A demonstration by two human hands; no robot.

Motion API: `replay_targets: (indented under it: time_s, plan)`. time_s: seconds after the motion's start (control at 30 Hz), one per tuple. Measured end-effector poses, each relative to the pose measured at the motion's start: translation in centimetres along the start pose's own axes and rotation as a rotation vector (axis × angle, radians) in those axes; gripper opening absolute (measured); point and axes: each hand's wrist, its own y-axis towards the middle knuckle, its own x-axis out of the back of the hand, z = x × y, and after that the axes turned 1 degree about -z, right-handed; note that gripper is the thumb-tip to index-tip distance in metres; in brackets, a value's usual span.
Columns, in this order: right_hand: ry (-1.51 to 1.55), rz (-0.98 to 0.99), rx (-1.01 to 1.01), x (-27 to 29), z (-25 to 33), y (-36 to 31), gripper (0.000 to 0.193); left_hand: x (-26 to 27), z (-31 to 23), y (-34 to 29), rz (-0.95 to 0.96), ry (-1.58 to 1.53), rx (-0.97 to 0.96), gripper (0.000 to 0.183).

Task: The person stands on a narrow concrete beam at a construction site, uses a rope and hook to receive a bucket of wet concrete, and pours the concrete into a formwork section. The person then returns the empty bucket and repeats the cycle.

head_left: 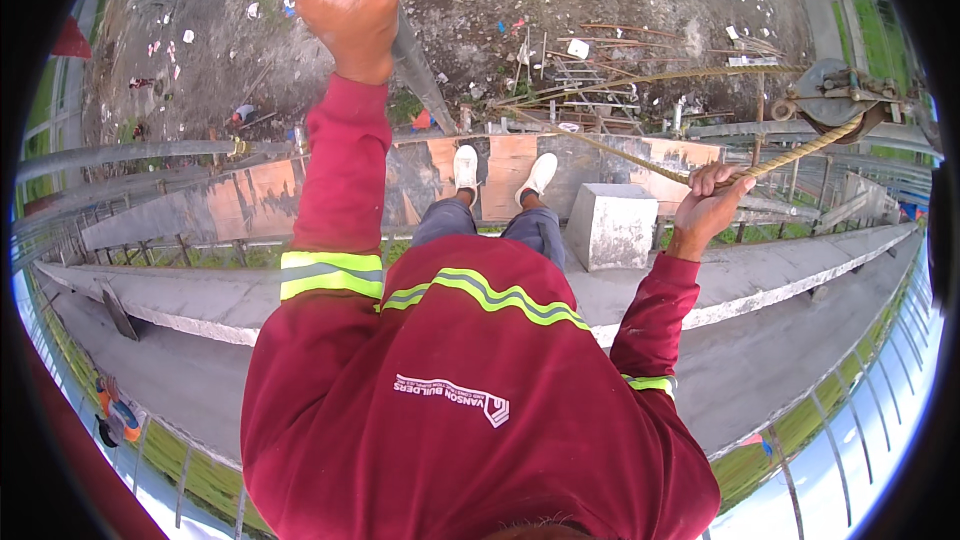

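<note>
My left hand (352,20) is raised at the upper left and wrapped round a thick grey pole (418,70). The pole slants from the top of the view down toward the boards near my feet. On the right, my right hand (708,205) is closed on a yellowish twisted rope (800,152). From this hand the rope climbs to a metal pulley block (830,95). Another length of rope runs left from the pulley and doubles back toward the hand. Some fingers of the left hand are hidden behind the pole.
My white shoes (503,178) stand on a narrow plank walkway (265,192) high above littered ground. Beside my right leg rises a concrete stub (612,225), on a concrete beam (745,292). A horizontal pipe (130,158) borders the walkway. Another person (120,412) is at lower left.
</note>
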Motion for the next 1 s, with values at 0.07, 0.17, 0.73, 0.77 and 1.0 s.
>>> replay_targets:
  time_s: [0.07, 0.17, 0.73, 0.77, 1.0]
  plan:
    - [-0.007, -0.034, 0.052, 0.5, -0.8, 0.1, 0.047, 0.4, 0.4, -1.4, -0.025, 0.286, 0.067, 0.078]
    - [-0.018, -0.050, 0.055, 1.1, -1.8, 0.6, 0.045, 0.8, 1.4, -2.3, -0.034, 0.444, 0.020, 0.089]
    - [-0.422, -0.177, 0.155, -3.4, -6.4, 1.9, 0.055, -0.2, -0.9, -1.1, 0.029, 0.124, 0.023, 0.068]
    - [-0.459, -0.103, 0.121, -5.8, -6.0, 0.8, 0.056, -0.1, -1.3, -0.9, 0.032, 0.095, 0.024, 0.065]
    - [-0.073, 0.498, 0.346, -31.5, 0.6, -4.8, 0.047, 0.4, -3.0, 0.5, 0.013, -0.006, 0.028, 0.054]
